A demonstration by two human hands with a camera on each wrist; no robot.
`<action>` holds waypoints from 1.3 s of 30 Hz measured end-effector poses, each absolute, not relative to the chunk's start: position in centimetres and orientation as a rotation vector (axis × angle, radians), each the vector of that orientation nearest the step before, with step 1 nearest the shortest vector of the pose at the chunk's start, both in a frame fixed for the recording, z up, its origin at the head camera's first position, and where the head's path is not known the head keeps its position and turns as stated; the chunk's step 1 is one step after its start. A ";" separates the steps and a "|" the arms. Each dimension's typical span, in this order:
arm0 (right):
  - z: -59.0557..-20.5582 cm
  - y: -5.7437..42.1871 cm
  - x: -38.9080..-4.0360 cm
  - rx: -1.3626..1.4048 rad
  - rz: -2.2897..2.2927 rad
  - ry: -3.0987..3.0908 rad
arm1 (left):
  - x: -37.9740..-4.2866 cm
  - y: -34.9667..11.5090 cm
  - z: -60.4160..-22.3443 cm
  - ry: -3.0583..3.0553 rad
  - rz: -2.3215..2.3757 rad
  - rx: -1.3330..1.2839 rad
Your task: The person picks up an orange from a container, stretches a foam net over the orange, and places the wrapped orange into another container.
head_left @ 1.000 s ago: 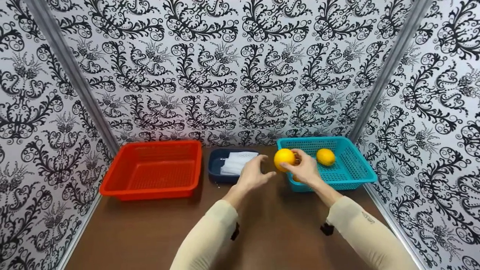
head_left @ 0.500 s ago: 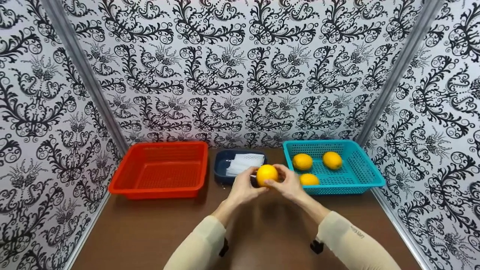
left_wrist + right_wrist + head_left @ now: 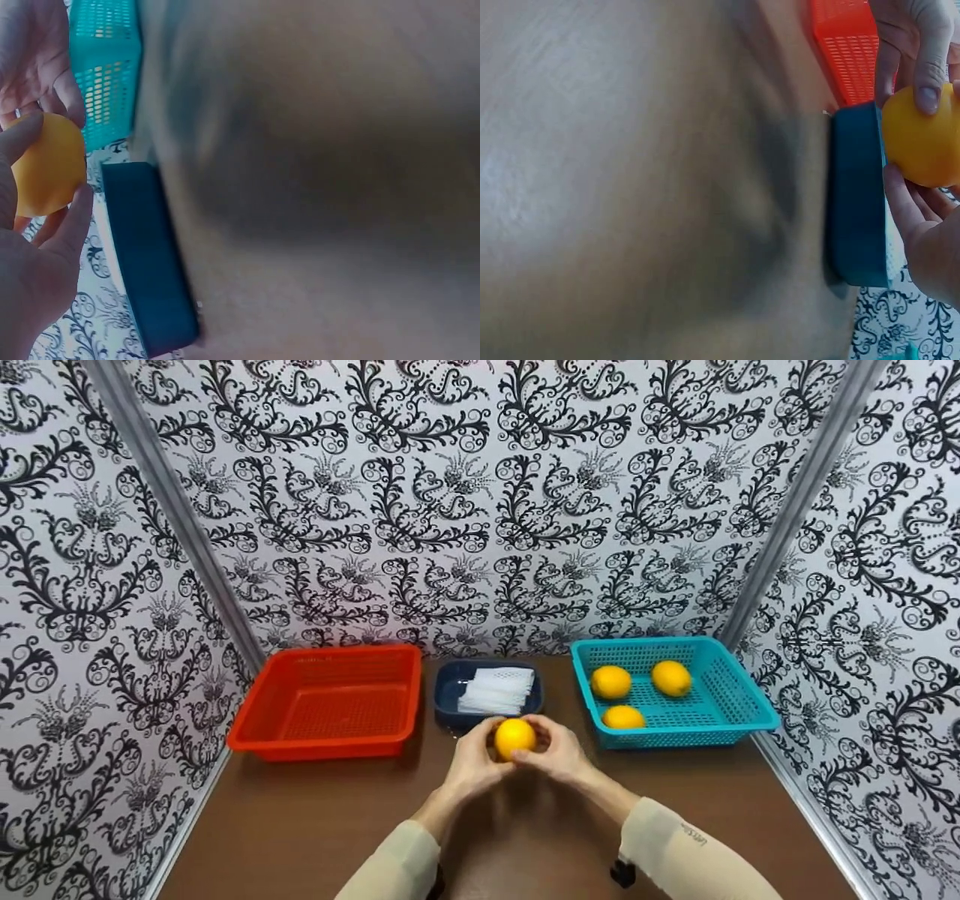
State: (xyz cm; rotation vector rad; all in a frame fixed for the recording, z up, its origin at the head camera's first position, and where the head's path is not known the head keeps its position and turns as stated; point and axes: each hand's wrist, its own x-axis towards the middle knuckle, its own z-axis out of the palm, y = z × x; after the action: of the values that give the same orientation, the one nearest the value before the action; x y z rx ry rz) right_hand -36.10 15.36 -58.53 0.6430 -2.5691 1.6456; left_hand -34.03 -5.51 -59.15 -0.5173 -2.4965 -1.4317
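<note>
Both hands hold one round, yellow-orange orange (image 3: 514, 737) above the table, in front of the navy tray. My left hand (image 3: 472, 763) cups its left side, thumb toward me; my right hand (image 3: 562, 755) grips it from the right, its thumb across the lower front. In the left wrist view, fingertips of both hands press the orange (image 3: 51, 169) from opposite sides. The right wrist view shows the same grasp, with the left thumb on top of the orange (image 3: 922, 139). Folded white netting (image 3: 496, 690) lies in the navy tray (image 3: 450, 717) just behind the hands.
A teal basket (image 3: 675, 737) on the right holds three more oranges (image 3: 611, 682). To the left stands a red basket (image 3: 322, 749). Patterned walls (image 3: 480, 510) enclose the brown table (image 3: 315, 825) at the back and sides.
My right hand has carried the orange from over the teal basket leftward and toward me. My left hand, free a second ago, has joined in holding it.
</note>
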 end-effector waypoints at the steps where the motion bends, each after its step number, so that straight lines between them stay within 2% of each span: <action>1: -58.8 15.4 -36.1 0.655 1.655 -2.564 | -33.9 -5.6 -59.4 -2.496 -1.440 -0.516; 25: -64.7 15.4 -33.8 0.726 1.664 -2.624 | -31.4 -6.7 -64.6 -2.632 -1.487 -0.568; 39: -64.1 14.2 -33.6 0.707 1.448 -2.654 | -31.8 -7.6 -63.3 -2.703 -1.425 -0.614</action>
State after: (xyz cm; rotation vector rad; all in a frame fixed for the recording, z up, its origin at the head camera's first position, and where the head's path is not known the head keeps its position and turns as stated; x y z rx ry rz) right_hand -33.58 14.20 -64.10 0.7072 -2.6540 1.4481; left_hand -31.83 -7.64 -63.32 -0.6141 -2.7034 -1.4254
